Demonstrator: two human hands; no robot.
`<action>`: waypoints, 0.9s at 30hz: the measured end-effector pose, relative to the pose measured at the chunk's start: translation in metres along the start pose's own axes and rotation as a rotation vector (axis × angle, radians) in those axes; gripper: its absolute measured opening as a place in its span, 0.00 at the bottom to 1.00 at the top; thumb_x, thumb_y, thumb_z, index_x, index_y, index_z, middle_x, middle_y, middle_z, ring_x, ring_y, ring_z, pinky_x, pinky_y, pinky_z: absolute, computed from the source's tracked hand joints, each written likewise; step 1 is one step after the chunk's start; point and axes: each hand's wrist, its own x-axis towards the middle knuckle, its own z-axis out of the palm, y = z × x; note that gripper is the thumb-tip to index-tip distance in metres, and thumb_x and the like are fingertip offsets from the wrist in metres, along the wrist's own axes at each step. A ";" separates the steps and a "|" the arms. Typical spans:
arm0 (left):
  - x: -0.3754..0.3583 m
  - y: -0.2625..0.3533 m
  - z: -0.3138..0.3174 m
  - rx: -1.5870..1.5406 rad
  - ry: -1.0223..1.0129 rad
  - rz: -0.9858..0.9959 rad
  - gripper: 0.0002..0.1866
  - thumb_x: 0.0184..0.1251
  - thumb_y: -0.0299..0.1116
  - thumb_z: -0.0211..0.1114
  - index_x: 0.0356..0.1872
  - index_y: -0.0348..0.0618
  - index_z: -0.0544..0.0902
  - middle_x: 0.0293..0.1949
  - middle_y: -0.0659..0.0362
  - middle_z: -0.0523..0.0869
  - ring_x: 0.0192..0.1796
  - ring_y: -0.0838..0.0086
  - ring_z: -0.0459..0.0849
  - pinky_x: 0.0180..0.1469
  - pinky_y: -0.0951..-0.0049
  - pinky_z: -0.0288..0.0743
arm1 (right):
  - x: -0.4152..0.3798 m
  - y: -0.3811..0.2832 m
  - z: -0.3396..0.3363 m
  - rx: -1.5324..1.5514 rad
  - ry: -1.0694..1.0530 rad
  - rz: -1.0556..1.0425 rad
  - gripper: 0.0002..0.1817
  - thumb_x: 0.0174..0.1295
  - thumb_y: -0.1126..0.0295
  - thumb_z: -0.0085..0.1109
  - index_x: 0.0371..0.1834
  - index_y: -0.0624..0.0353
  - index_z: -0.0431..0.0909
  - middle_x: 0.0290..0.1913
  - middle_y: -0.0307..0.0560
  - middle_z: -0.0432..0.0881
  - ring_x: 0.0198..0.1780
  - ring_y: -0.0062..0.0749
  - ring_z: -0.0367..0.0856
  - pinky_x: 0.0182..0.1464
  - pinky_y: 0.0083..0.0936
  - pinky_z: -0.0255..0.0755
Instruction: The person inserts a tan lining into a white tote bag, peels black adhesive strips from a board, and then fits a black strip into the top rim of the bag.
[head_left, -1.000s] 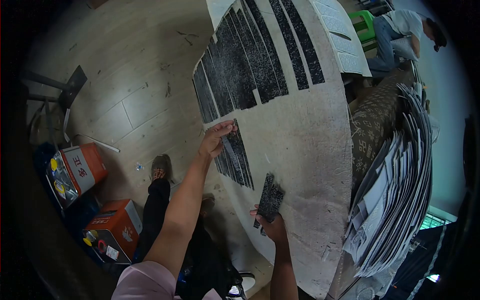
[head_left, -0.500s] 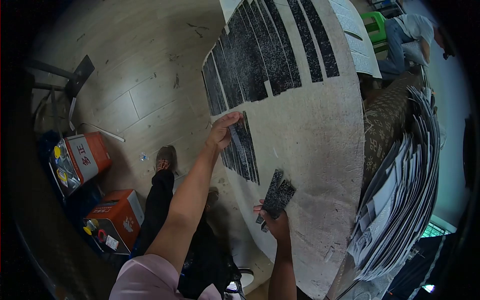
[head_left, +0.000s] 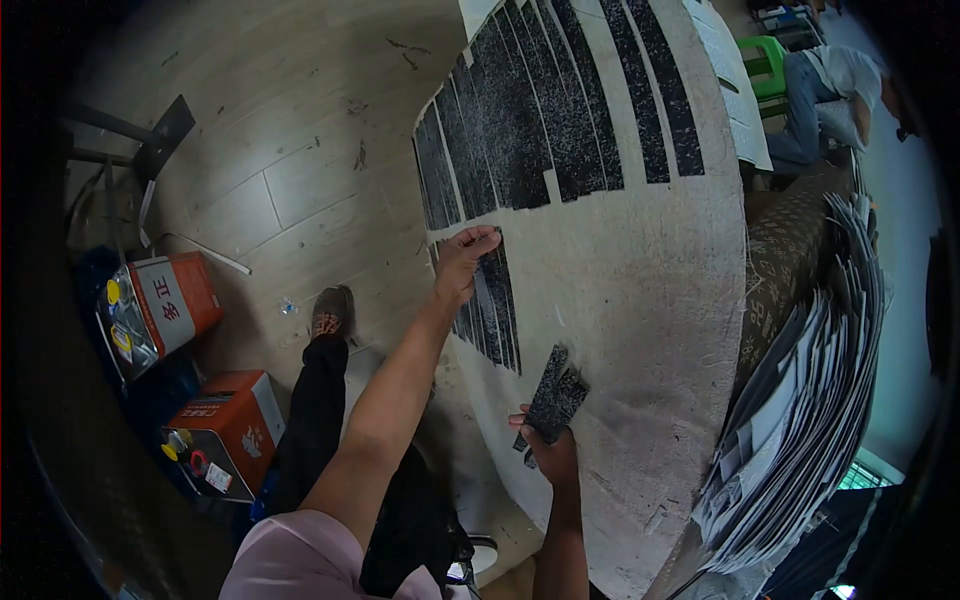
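Note:
Black speckled strips (head_left: 490,322) lie side by side near the left edge of a pale cloth-covered table (head_left: 640,290). My left hand (head_left: 466,262) is over their upper end, thumb and forefinger pinched together at the top of the rightmost strip. Part of those strips is hidden under it. Lower down, my right hand (head_left: 548,445) is closed around a small bundle of loose black speckled strips (head_left: 556,398), which fan out above the fingers. A larger set of black strips (head_left: 520,120) is laid in rows at the table's far end.
A tall stack of bent grey-white sheets (head_left: 800,420) stands on the right beside a brown patterned roll (head_left: 785,250). Orange-and-white tins (head_left: 175,305) sit on the floor at left. A seated person (head_left: 820,100) is at upper right, near a green stool (head_left: 762,65).
My left hand has shifted slightly right, its fingertips now at the rightmost strip's top end. My right hand keeps its hold on the loose strips. The whole view has shifted a little.

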 end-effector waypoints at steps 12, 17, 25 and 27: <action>0.017 -0.013 -0.028 0.060 -0.109 0.052 0.06 0.61 0.29 0.62 0.38 0.43 0.78 0.34 0.67 0.79 0.40 0.80 0.77 0.45 0.79 0.69 | 0.007 0.027 -0.005 -0.007 -0.007 -0.041 0.13 0.61 0.70 0.54 0.47 0.63 0.75 0.40 0.43 0.83 0.46 0.31 0.79 0.52 0.27 0.69; 0.015 -0.015 -0.052 0.047 -0.206 0.072 0.07 0.62 0.29 0.61 0.40 0.42 0.78 0.37 0.66 0.80 0.42 0.80 0.77 0.49 0.79 0.68 | 0.003 0.013 -0.006 -0.008 -0.013 -0.016 0.14 0.60 0.68 0.55 0.47 0.63 0.75 0.43 0.45 0.82 0.47 0.32 0.79 0.52 0.27 0.69; 0.000 0.009 -0.063 0.226 -0.254 -0.130 0.09 0.63 0.33 0.62 0.41 0.42 0.77 0.34 0.65 0.79 0.37 0.82 0.75 0.43 0.78 0.68 | 0.008 0.003 -0.027 -0.008 -0.228 0.213 0.13 0.57 0.67 0.60 0.45 0.58 0.78 0.41 0.44 0.82 0.43 0.27 0.79 0.47 0.24 0.70; -0.027 0.011 -0.089 0.156 -0.154 -0.120 0.13 0.62 0.36 0.63 0.44 0.41 0.77 0.35 0.62 0.80 0.39 0.78 0.77 0.43 0.74 0.70 | 0.013 0.016 -0.032 -0.062 -0.369 0.239 0.23 0.60 0.74 0.54 0.58 0.65 0.63 0.51 0.48 0.78 0.53 0.29 0.76 0.52 0.26 0.69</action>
